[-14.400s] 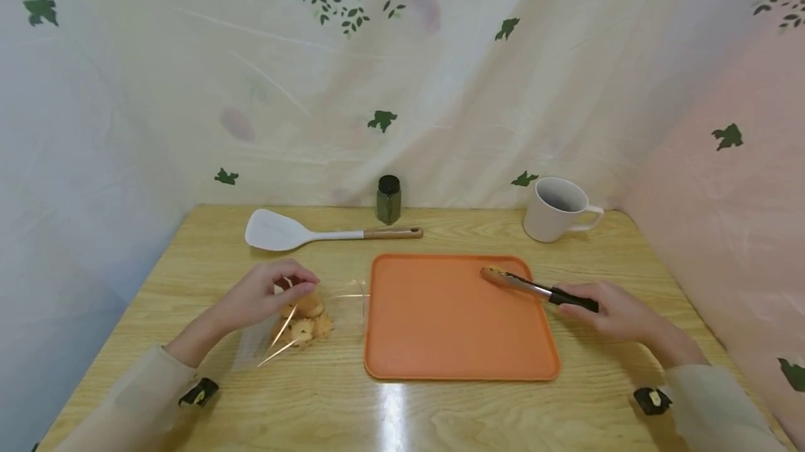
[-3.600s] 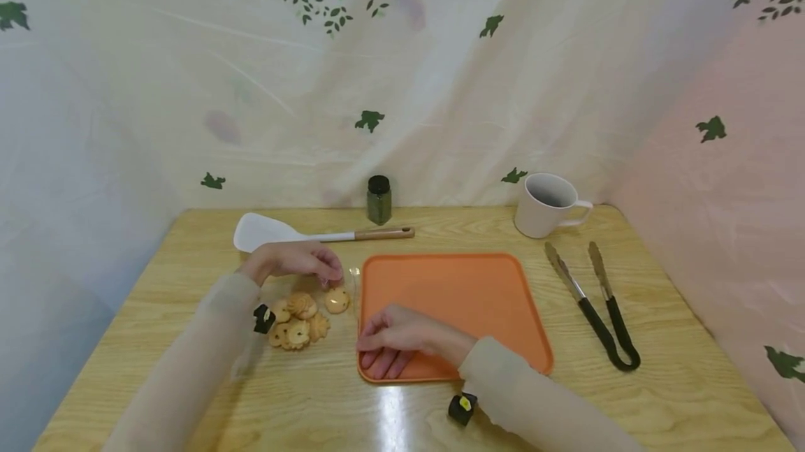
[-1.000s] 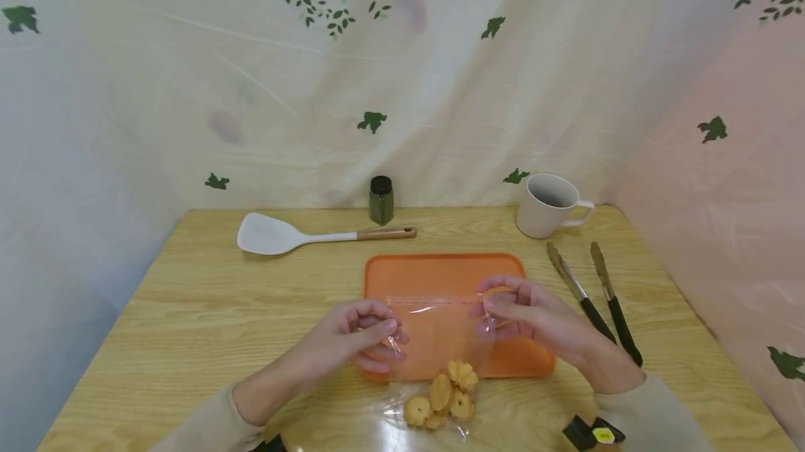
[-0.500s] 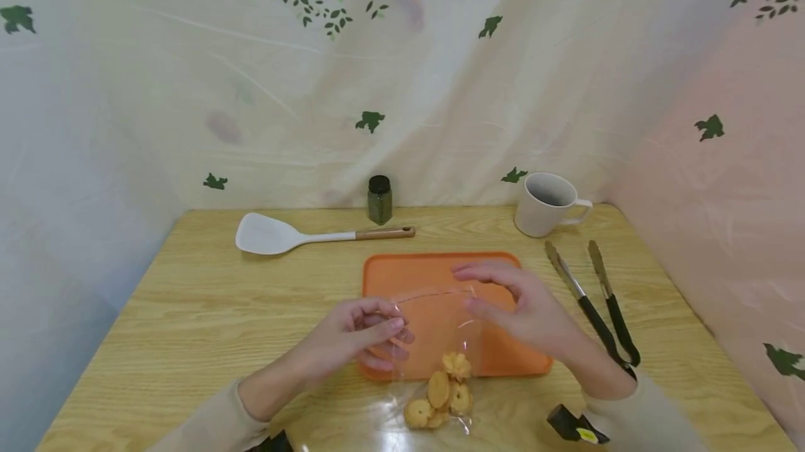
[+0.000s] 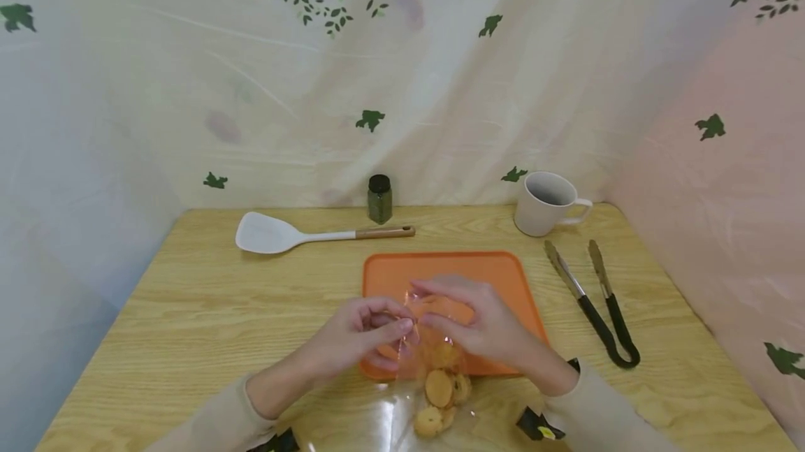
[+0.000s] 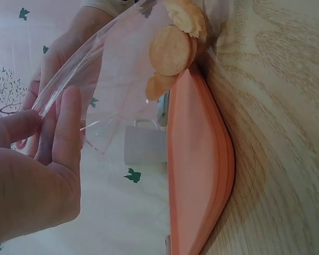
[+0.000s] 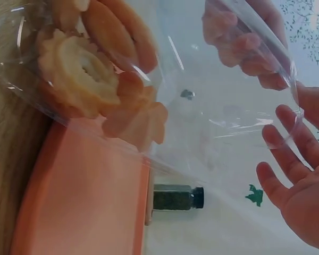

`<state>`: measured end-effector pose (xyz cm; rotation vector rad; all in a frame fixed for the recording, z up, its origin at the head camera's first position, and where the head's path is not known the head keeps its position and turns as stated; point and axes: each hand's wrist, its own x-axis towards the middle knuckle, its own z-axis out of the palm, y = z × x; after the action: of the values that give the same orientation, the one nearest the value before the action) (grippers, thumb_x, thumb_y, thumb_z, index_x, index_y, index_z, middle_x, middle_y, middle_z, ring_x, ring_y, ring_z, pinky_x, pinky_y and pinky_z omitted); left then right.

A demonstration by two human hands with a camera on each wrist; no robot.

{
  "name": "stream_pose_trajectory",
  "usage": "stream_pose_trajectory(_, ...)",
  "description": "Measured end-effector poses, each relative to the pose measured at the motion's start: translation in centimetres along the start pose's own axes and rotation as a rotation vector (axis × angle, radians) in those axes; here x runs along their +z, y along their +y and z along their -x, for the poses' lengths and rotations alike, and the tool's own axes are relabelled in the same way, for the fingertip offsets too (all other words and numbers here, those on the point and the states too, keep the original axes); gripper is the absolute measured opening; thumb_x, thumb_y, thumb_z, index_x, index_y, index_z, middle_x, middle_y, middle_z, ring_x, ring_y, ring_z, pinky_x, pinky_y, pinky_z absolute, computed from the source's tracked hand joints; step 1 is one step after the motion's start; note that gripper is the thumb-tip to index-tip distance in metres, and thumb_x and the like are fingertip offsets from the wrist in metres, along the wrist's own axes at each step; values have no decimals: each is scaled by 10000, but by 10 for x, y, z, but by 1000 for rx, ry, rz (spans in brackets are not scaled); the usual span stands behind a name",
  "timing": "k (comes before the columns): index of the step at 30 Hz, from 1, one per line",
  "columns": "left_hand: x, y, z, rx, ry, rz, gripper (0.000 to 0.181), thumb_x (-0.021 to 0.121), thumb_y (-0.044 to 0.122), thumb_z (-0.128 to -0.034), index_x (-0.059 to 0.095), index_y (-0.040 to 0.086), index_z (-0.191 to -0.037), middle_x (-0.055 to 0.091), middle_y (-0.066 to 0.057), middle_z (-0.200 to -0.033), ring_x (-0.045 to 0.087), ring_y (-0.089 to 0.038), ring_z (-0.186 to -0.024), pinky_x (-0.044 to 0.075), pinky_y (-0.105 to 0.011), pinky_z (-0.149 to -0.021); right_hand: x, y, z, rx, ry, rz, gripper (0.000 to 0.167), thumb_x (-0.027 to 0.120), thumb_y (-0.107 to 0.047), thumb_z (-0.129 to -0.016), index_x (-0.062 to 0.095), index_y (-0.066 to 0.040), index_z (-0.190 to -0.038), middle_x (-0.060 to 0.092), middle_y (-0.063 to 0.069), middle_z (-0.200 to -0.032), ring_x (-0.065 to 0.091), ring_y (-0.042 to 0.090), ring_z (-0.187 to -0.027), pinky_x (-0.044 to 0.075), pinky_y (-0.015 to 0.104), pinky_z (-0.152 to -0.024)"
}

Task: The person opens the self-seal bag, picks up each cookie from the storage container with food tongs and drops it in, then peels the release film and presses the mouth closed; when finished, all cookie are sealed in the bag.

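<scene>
A clear plastic bag (image 5: 411, 376) with several cookies (image 5: 439, 388) in its bottom hangs upright in front of me, over the near edge of the orange tray (image 5: 383, 272). My left hand (image 5: 352, 340) pinches the bag's upper left edge between thumb and fingers. At the upper right edge is my right hand (image 5: 484, 319), its thumb and forefinger apart. In the right wrist view the fingers (image 7: 288, 164) of that hand look extended and lie against the plastic. Ring-shaped and round cookies (image 7: 80, 71) show through the film there.
Metal tongs (image 5: 594, 312) with black handles lie right of the tray. A white mug (image 5: 546, 204) stands at the back right. Behind the tray are a dark-lidded jar (image 5: 379, 199) and a white spatula (image 5: 270, 234). Patterned cloth (image 5: 283, 89) hangs behind the table.
Earlier the tongs were in my right hand, then set down on the right. The cookie bag was lifted from the left. Now my right hand has loosened its pinch and moved left, narrowing the bag's top.
</scene>
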<state>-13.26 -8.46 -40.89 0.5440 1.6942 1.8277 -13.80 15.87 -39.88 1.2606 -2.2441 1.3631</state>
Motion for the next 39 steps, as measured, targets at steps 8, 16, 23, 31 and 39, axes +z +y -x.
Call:
stream_pose_trajectory(8,3,0,-1,-8,75,6,243,697,159,-984,654,-47,-1105,745,-131,-923,721,-192,-806,611,-412,-702,4,-1,3,3,37,39,365,761,11,-887,705,-29,-1245,727,38,-1170,672,185,-1082,549,311,-909)
stream_pose_trajectory(16,6,0,-1,76,80,-5,220,715,115,-965,689,-68,-1084,734,-145,-898,716,-172,-781,611,-393,-693,5,-4,3,-48,86,99,327,763,67,-845,736,-32,-1156,746,34,-1116,684,212,-1047,516,393,-984)
stream_pose_trajectory(23,7,-1,-2,134,77,-26,187,698,102,-974,689,-61,-1068,704,-115,-822,694,-150,-729,609,-362,-663,9,-7,2,-76,137,146,317,766,42,-851,750,-64,-1149,732,37,-1105,665,222,-1053,515,310,-963)
stream_pose_trajectory(31,6,-2,2,134,78,-37,217,691,106,-981,669,-88,-1075,692,-105,-821,674,-144,-726,610,-371,-654,18,-10,4,16,171,219,346,796,-44,-866,745,-84,-1206,685,33,-1194,603,224,-1107,515,366,-927)
stream_pose_trajectory(39,4,-3,0,152,71,-63,217,690,111,-981,678,-83,-1078,689,-123,-820,667,-141,-720,611,-412,-643,15,-4,-1,-14,83,174,371,709,5,-913,692,-65,-1277,673,65,-1293,542,299,-1298,431,438,-1084)
